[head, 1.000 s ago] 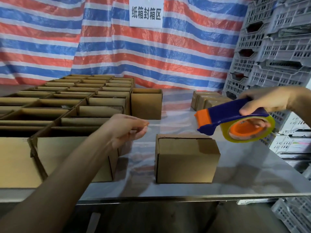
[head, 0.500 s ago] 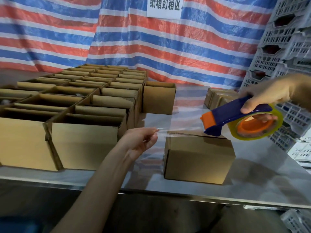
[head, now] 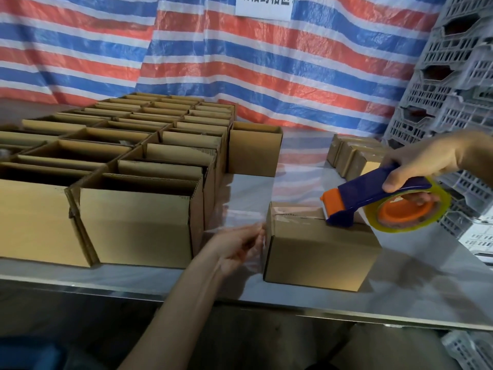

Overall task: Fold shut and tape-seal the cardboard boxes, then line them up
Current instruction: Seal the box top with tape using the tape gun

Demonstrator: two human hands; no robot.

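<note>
Now sealing: box (head: 320, 252) at the bench's (head: 426, 276) near edge; left hand (head: 234, 247) pinches the tape end (head: 240, 217) at its left side, right hand (head: 424, 161) grips the dispenser (head: 373, 201) on top. Next, probably, drag right along the seam (head: 296, 216).

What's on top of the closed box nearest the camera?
Visible: clear tape along the box's seam, and the tape dispenser held by the right hand. The dispenser hides the top's right part.
</note>
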